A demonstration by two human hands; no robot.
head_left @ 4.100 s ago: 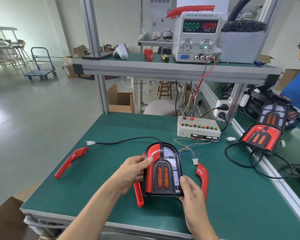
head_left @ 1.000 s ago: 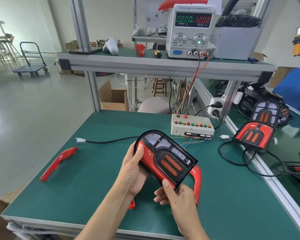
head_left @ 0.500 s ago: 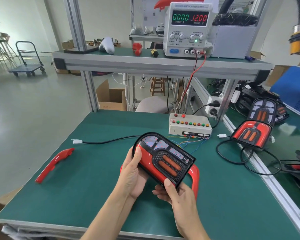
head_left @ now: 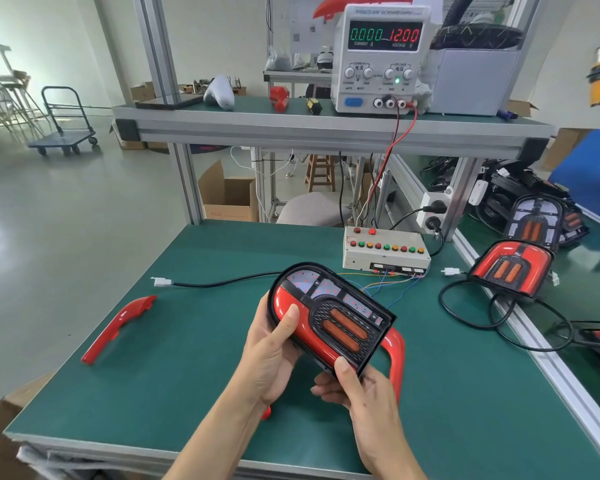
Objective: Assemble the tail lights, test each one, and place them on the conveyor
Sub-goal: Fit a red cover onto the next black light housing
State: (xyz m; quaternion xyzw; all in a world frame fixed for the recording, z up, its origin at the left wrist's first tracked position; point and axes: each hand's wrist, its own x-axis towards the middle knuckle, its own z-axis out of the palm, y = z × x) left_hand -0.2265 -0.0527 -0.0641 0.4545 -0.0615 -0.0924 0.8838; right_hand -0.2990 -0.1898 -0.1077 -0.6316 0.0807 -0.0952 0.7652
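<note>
Beside held tail light [head_left: 329, 317]: red trim [head_left: 118, 329], tester box [head_left: 385, 252].

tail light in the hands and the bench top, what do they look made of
Tail light: looks like moulded plastic, glossy red lens catching highlights, matt black honeycomb grille. Bench top: probably a rubbery green mat, dull and even, edged with what looks like aluminium.

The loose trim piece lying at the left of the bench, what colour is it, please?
Glossy red trim piece, head view.
</note>
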